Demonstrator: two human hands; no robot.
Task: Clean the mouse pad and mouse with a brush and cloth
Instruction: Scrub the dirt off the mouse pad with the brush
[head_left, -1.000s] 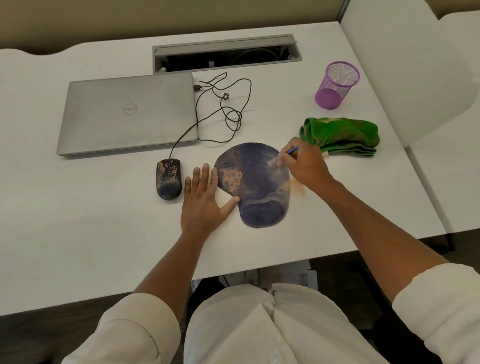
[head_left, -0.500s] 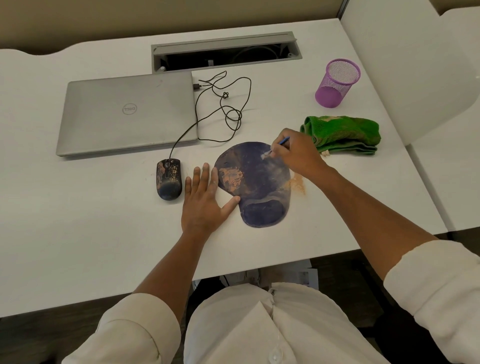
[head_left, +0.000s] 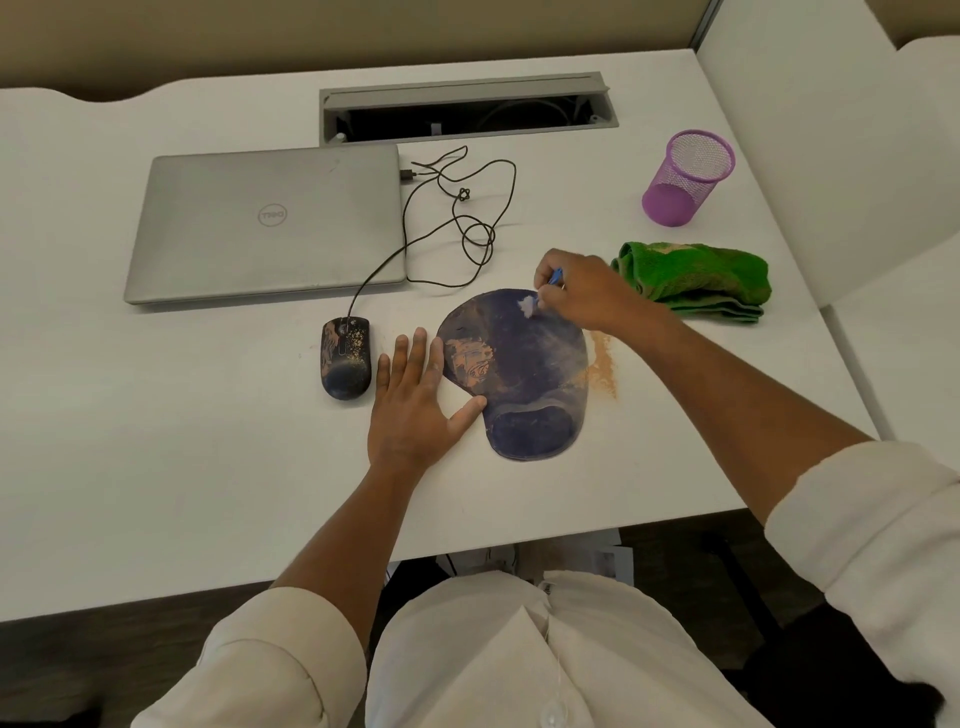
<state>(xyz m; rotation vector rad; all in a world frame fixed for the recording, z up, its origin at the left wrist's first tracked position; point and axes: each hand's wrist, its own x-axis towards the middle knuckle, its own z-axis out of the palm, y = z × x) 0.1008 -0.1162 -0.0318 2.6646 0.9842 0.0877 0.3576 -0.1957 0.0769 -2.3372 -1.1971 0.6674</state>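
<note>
On the white surface (head_left: 156, 441), the dark blue mouse pad (head_left: 524, 374) lay flat near the front edge, its raised wrist rest toward the person. Orange-brown dirt marked its left part, and a patch of the same dust lay on the surface just beside its right edge. The right hand (head_left: 582, 296) held a brush (head_left: 535, 299) in a closed grip, fingers curled round the blue handle; the white bristles touched the far edge of the pad. The left hand (head_left: 415, 405) lay flat on the surface with fingers straight and slightly spread, holding nothing; its thumb tip and index finger touched the left edge of the pad. The mouse (head_left: 346, 358), dark and speckled with the same dirt, sat just left of that hand, its cable (head_left: 457, 218) looping back to the closed grey laptop (head_left: 265, 223). The folded green cloth (head_left: 696, 280) lay right of the brush hand, near it. A purple mesh cup (head_left: 685, 179) stood upright beyond the cloth.
</note>
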